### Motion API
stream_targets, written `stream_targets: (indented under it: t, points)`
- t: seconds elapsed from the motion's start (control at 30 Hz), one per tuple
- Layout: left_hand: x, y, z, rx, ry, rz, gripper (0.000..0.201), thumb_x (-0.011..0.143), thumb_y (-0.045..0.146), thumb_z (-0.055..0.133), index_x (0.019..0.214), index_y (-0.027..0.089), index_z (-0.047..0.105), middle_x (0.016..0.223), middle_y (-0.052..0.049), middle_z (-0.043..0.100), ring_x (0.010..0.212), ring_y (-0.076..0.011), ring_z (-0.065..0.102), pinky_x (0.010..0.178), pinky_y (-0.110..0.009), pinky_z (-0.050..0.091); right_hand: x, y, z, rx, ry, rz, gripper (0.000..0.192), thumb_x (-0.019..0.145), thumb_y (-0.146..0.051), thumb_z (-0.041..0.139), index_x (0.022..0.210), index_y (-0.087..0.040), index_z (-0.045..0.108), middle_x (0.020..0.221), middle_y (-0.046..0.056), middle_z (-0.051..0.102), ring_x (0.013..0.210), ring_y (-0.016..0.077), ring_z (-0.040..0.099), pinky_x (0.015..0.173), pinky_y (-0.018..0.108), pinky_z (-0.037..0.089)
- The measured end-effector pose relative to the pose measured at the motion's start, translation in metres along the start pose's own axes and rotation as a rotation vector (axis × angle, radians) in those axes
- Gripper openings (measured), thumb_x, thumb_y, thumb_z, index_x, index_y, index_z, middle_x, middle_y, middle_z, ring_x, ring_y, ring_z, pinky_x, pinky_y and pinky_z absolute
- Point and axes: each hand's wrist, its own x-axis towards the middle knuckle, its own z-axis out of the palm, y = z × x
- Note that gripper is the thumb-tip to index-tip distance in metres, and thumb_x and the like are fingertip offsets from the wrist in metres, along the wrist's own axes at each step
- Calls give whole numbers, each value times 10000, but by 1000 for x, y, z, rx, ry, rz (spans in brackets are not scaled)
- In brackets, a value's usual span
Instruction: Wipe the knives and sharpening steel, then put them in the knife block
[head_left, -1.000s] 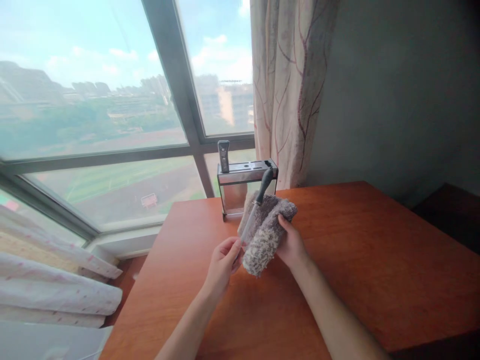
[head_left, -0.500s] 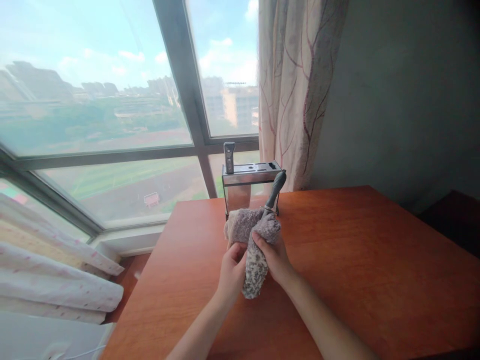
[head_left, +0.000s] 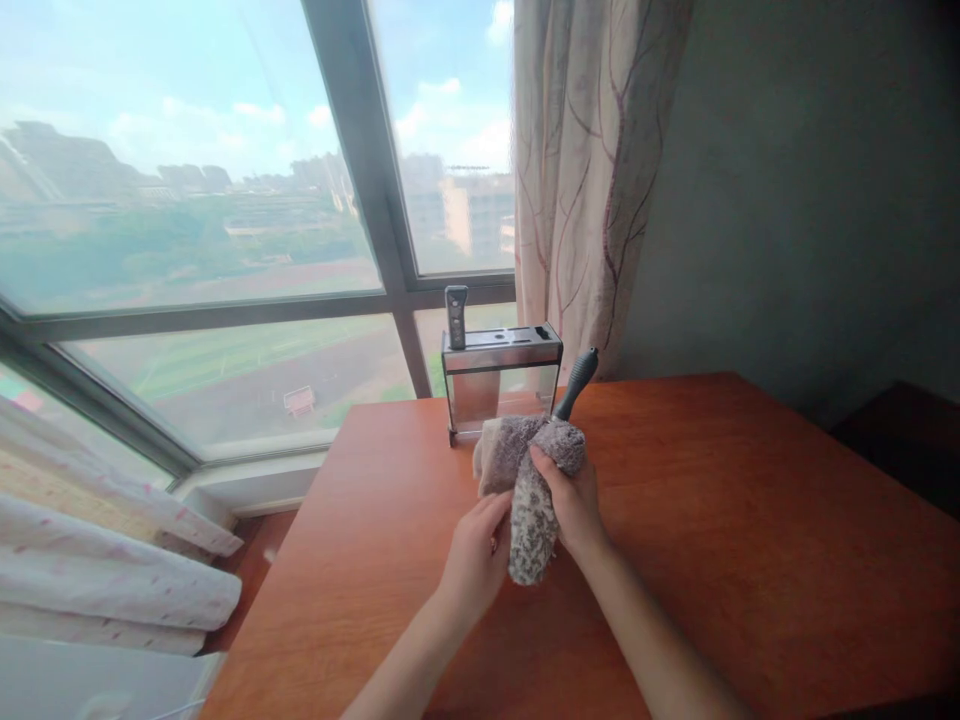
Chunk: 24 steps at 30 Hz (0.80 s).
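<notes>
Right hand (head_left: pixel 574 500) grips the fluffy grey-brown cloth (head_left: pixel 529 480), folded around a grey-handled knife (head_left: pixel 575 383), just in front of the steel knife block (head_left: pixel 501 385). Left hand (head_left: pixel 474 555) pinches the cloth's lower edge; blade hidden.

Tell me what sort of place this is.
Probably a room in a high-rise home: a wooden table by a big window over rooftops, a patterned curtain, and a steel knife holder by both hands wrapping a cloth round a knife.
</notes>
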Motion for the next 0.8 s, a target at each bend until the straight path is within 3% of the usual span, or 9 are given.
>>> stream_targets:
  t: [0.17, 0.27, 0.37, 0.53, 0.6, 0.7, 0.8]
  points:
    - [-1, -5, -1, -63, -136, -50, 266, 900, 286, 469, 869, 151, 697, 759, -70, 642, 718, -191, 549, 665, -255, 410, 12, -4, -9, 234, 71, 108, 260, 681, -315, 751, 911, -213, 690, 820, -13, 729, 708, 197, 657, 644, 298, 506]
    - [-2, -10, 0, -102, -157, -89, 218, 851, 258, 522, 858, 147, 710, 714, -56, 639, 660, -175, 538, 626, -247, 406, 15, -5, -12, 303, 64, 129, 245, 690, -311, 739, 909, -218, 680, 830, -16, 728, 728, 198, 659, 653, 298, 509]
    - [-3, -14, 3, -81, -72, -107, 164, 767, 174, 546, 727, 158, 704, 636, -41, 616, 613, -167, 523, 588, -243, 396, 11, 0, -8, 238, 31, 87, 249, 695, -318, 736, 915, -222, 672, 828, -12, 725, 746, 209, 660, 670, 308, 509]
    - [-3, -17, 5, 46, 215, -118, 122, 623, 81, 581, 598, 189, 632, 581, -18, 591, 577, -161, 498, 565, -242, 359, -4, 9, 3, -2, -70, 13, 231, 703, -346, 738, 881, -211, 678, 840, 6, 721, 779, 218, 652, 728, 319, 501]
    - [-2, -18, 3, 103, 241, -102, 116, 612, 76, 592, 593, 191, 593, 583, -10, 574, 571, -154, 483, 561, -238, 339, -6, 8, 5, -56, -103, -14, 208, 698, -343, 742, 849, -212, 684, 807, 4, 717, 757, 212, 645, 715, 314, 498]
    - [-2, -20, 2, 191, 145, -53, 138, 639, 58, 548, 638, 196, 543, 624, -2, 557, 585, -142, 479, 564, -227, 323, -1, 4, 3, -73, -88, -25, 216, 686, -334, 751, 850, -209, 687, 809, 5, 714, 765, 211, 645, 719, 314, 499]
    - [-3, -20, 3, 269, -15, -3, 188, 634, 21, 502, 679, 204, 495, 664, 8, 530, 601, -134, 473, 560, -219, 307, 10, 0, -4, -13, 11, -2, 253, 673, -334, 753, 880, -205, 686, 824, 8, 718, 763, 216, 652, 698, 313, 509]
